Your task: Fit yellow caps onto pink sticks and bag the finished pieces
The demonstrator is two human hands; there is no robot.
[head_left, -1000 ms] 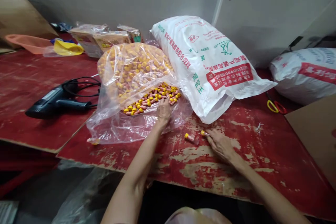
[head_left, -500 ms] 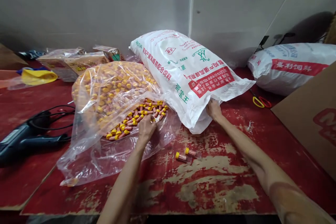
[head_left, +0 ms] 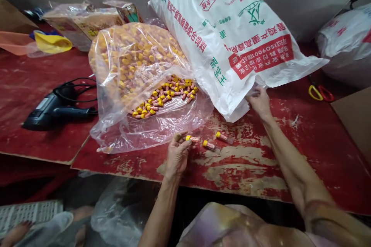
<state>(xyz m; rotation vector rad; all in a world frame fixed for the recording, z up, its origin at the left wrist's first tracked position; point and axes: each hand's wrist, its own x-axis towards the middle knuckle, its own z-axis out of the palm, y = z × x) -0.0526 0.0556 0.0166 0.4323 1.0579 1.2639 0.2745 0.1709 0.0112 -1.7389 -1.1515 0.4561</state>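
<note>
Pinched between thumb and fingers of my left hand (head_left: 178,152) is a small clear tube (head_left: 194,139) with a yellow cap and pink contents, held low over the table. Just right of it lie two similar capped tubes (head_left: 211,145). Behind my left hand, a clear plastic bag (head_left: 136,135) lies with its mouth open, full of yellow-capped tubes (head_left: 166,93). My right hand (head_left: 260,102) is at the open end of a plump white printed sack (head_left: 197,27). Its fingers are closed and partly hidden at the sack's edge; what they grip is unclear.
A dark heat gun (head_left: 58,110) with a coiled cord lies at left. Behind it are a yellow item (head_left: 53,42) and plastic-wrapped boxes (head_left: 87,23). To the right are scissors (head_left: 320,93), another sack (head_left: 348,46) and a cardboard box (head_left: 355,117), all on the worn red table (head_left: 304,154).
My left hand has come out of the bag's mouth toward the near table edge, bringing a tube beside the two loose ones. My right hand stays at the sack's opening. The view has tilted down.
</note>
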